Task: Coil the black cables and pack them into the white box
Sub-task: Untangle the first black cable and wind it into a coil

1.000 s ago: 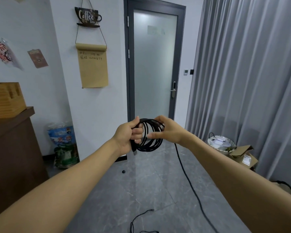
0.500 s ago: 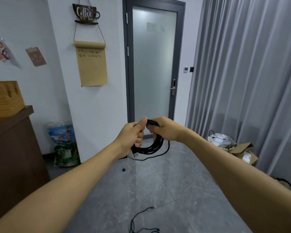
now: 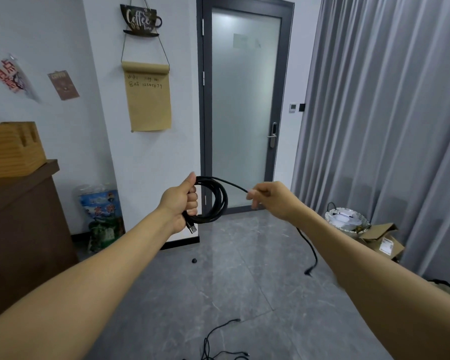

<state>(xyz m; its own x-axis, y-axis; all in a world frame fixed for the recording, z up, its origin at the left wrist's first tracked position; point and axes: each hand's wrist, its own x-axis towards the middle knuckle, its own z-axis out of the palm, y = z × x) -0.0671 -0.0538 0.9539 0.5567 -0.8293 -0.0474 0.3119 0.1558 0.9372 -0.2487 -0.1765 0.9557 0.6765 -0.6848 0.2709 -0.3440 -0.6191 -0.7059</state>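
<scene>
Grey floor tiles (image 3: pixel 182 294) stretch to a frosted glass door (image 3: pixel 244 113) and long grey curtains (image 3: pixel 390 113), and I stand holding the work out in front of me at about waist height. My left hand (image 3: pixel 180 203) is wrapped in a fist round the coil (image 3: pixel 216 201), thumb on top; my right hand (image 3: pixel 268 198) pinches the loose run of the same black cable (image 3: pixel 234 185) between thumb and fingers.

Risks as I judge them: if my fist slackens, the loops could spring apart; the free tail (image 3: pixel 312 253) hanging below my right forearm may twist into a kink; and more cables (image 3: pixel 218 344) lie on the floor by my feet, easy to trip on.

It is thin, matte and springy-looking, with several round loops stacked and a USB plug (image 3: pixel 192 228) poking out under my fist. I see no white box.
</scene>
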